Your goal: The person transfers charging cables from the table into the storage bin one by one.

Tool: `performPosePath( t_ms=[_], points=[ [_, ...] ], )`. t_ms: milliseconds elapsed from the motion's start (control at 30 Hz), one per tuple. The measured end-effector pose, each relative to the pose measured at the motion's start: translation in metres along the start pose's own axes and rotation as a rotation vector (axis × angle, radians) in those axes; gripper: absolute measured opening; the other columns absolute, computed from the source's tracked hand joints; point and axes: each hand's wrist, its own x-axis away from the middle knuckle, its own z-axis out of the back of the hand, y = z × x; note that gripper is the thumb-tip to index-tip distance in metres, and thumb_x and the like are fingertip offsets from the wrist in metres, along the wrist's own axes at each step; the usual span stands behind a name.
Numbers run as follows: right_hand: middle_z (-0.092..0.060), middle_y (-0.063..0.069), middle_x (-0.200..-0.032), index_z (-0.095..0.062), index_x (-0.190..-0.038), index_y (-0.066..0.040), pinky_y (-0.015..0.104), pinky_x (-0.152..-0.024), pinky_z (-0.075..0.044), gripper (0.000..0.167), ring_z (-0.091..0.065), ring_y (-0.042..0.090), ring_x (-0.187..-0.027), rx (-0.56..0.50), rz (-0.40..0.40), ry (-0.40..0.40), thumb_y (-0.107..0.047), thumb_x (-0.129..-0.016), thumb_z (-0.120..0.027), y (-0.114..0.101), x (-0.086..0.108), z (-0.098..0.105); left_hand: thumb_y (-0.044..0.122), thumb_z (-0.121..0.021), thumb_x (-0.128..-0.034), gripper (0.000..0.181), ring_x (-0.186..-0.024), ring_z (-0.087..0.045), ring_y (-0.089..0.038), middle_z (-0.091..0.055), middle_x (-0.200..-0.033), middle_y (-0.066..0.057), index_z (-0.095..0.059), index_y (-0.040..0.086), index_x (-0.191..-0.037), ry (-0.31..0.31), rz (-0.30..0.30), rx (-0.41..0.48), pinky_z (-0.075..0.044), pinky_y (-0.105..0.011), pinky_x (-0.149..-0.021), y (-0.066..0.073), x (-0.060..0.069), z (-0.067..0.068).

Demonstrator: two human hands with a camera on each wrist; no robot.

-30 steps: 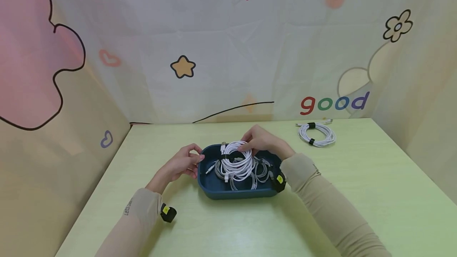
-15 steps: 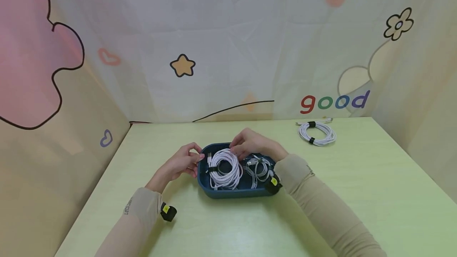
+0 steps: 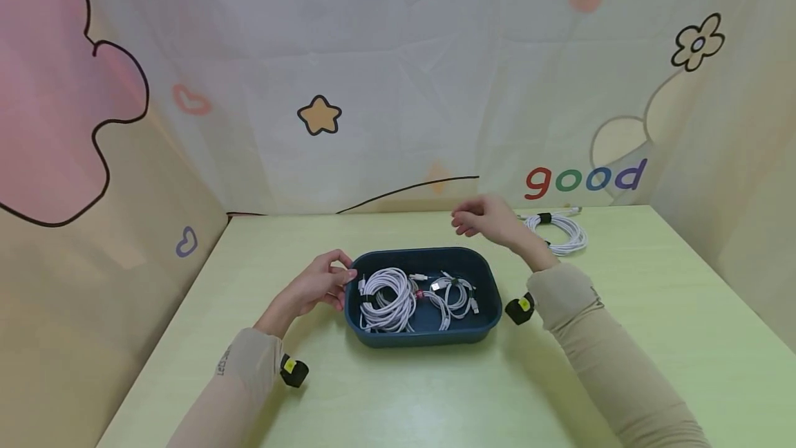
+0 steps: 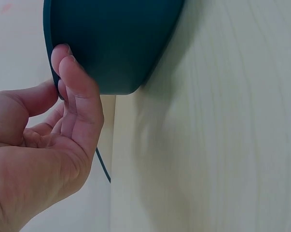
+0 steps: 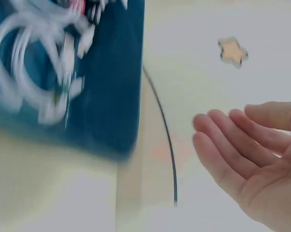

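Note:
A dark blue plastic box [image 3: 423,339] stands on the table with coiled cables inside. My left hand [image 3: 318,283] pinches its left rim, thumb on one side and fingers against the outer wall [image 4: 111,43], as the left wrist view shows. In the box's left half lies a thick coil of white cable [image 3: 388,303]. To its right is a smaller coil of cable [image 3: 459,296]. Beyond the box's back right side, my right hand [image 3: 488,218] is in the air with relaxed fingers and nothing in it. Another coiled white cable [image 3: 569,234] lies behind that hand, partly covered by it.
The pale green-yellow table [image 3: 398,399] runs back to a printed cloth backdrop [image 3: 385,54]. Cloth also hangs along the left and right sides. A small black wrist camera [image 3: 519,308] sits just right of the box.
My right hand has let go of the white cable coil, now lying in the box's left half, and moved out to the back right. My left hand has stayed at the rim.

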Motion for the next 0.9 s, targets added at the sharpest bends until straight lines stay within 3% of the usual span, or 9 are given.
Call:
performPosePath(
  t_ms=[200,367,433,533,733,833,900],
  points=[
    [-0.068,0.027,-0.102,-0.063,-0.112,0.005,0.026,-0.073,-0.059,0.026,-0.067,0.007,-0.073,0.091,-0.007,0.27,-0.015,-0.099,-0.052,0.039,0.014,0.042,0.014,-0.055,-0.0983,0.02,-0.051,-0.057,-0.016,-0.057,-0.069,-0.002,-0.042,0.007,-0.112,0.01,-0.003,-0.011,-0.054,-0.028,-0.05,-0.004,0.001,0.002],
    [-0.068,0.027,-0.101,-0.063,-0.111,0.006,0.008,-0.063,-0.049,0.03,-0.057,-0.01,-0.064,0.141,-0.049,0.464,-0.019,-0.099,-0.051,0.072,0.027,0.064,0.015,-0.056,-0.0978,0.022,-0.051,-0.057,-0.016,-0.057,-0.069,-0.002,-0.042,0.007,-0.113,0.015,0.004,-0.015,-0.054,-0.028,-0.05,-0.007,0.002,0.003],
    [-0.068,0.026,-0.1,-0.064,-0.11,0.006,0.007,-0.062,-0.046,0.031,-0.054,-0.01,-0.064,0.18,-0.075,0.52,-0.02,-0.098,-0.051,0.082,0.031,0.071,0.015,-0.056,-0.0977,0.022,-0.051,-0.057,-0.016,-0.057,-0.07,-0.002,-0.042,0.007,-0.113,0.009,0.003,-0.015,-0.054,-0.028,-0.05,-0.006,0.001,0.003],
    [-0.068,0.025,-0.1,-0.064,-0.109,0.005,0.013,-0.065,-0.042,0.031,-0.057,0.003,-0.072,0.239,-0.114,0.584,-0.021,-0.097,-0.051,0.096,0.037,0.079,0.016,-0.056,-0.0978,0.022,-0.051,-0.057,-0.016,-0.057,-0.07,-0.001,-0.043,0.007,-0.113,0.01,-0.004,-0.02,-0.054,-0.028,-0.05,-0.005,0.0,0.003],
    [-0.063,0.028,-0.106,-0.062,-0.11,0.009,0.038,-0.078,-0.046,0.037,-0.057,0.036,-0.095,0.253,-0.274,0.598,-0.023,-0.097,-0.051,0.117,0.043,0.084,0.015,-0.056,-0.0979,0.021,-0.051,-0.057,-0.016,-0.057,-0.069,-0.001,-0.043,0.007,-0.113,0.015,0.003,-0.025,-0.054,-0.027,-0.05,-0.002,-0.001,0.002],
    [-0.058,0.032,-0.112,-0.057,-0.111,0.014,0.051,-0.086,-0.044,0.043,-0.052,0.043,-0.102,0.271,-0.388,0.531,-0.026,-0.097,-0.05,0.129,0.045,0.087,0.014,-0.056,-0.0977,0.02,-0.051,-0.057,-0.015,-0.057,-0.069,-0.001,-0.043,0.007,-0.112,0.015,0.007,-0.025,-0.054,-0.027,-0.05,-0.001,-0.001,0.001],
    [-0.055,0.033,-0.11,-0.054,-0.106,0.015,0.053,-0.084,-0.045,0.045,-0.051,0.043,-0.099,0.292,-0.468,0.476,-0.029,-0.096,-0.05,0.137,0.046,0.088,0.014,-0.056,-0.0976,0.02,-0.051,-0.057,-0.015,-0.057,-0.069,-0.001,-0.043,0.007,-0.112,0.012,0.008,-0.023,-0.054,-0.027,-0.05,-0.001,0.0,0.0]
  ],
)
